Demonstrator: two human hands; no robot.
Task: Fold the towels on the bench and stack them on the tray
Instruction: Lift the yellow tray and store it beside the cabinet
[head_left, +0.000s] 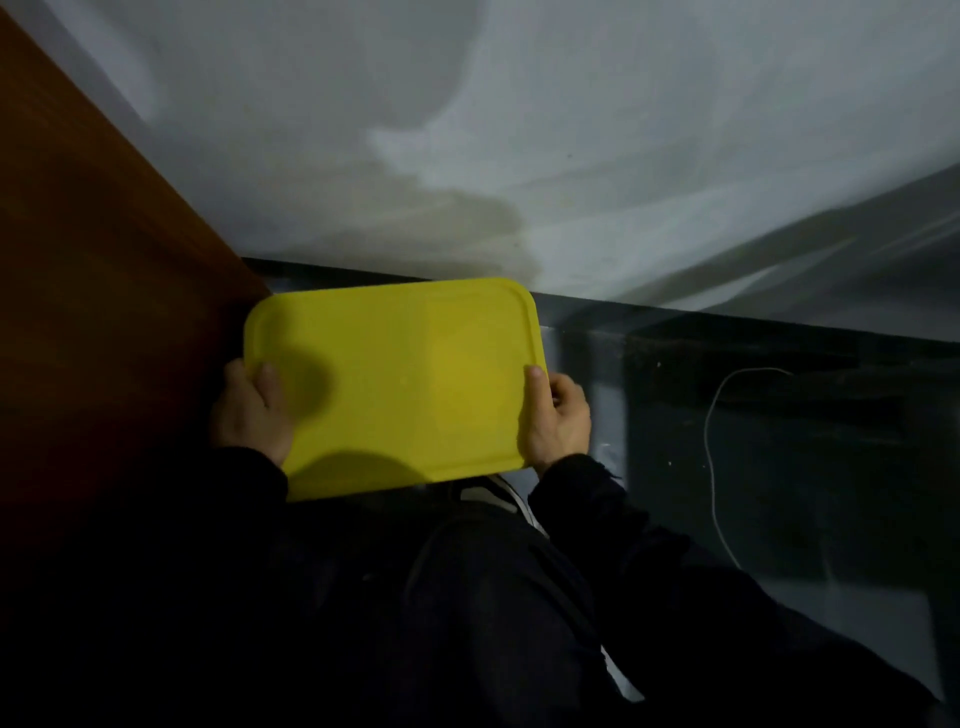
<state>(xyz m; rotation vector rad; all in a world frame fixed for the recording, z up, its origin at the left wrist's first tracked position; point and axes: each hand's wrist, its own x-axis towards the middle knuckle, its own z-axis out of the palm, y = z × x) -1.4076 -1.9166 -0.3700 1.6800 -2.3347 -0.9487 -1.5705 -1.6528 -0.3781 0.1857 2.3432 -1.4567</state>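
Head view shows a yellow tray (405, 384) carried in front of the person's body, and everything else is best placed against it. The left hand (254, 410) grips the tray's left short edge, thumb laid over the top face and the fingers hidden underneath. The right hand (558, 415) grips the opposite short edge in the same way, thumb on top and fingers curled round the rim. Both holds are firm clasps on the tray; neither hand is free. The tray itself is bare, with nothing lying on it, and it tilts slightly, its far edge raised toward the pale wall (571, 130) behind it.

To the left of the tray stands a brown wooden panel (104, 260), very near its left edge. To the right of the tray a dark surface (779, 441) runs away with a thin white cable (714, 467) lying over it. Below the tray are the person's dark sleeves (649, 545) and clothing. No towels and no bench are in sight, so I cannot tell where they lie.

The step in hand looks like bringing the tray to the work spot, so the task is at its very start. To do it well, keep both hands level so the tray does not tip, steer its left corner away from the wooden panel, and set it flat beside where the towels wait, leaving room on the bench for folding.
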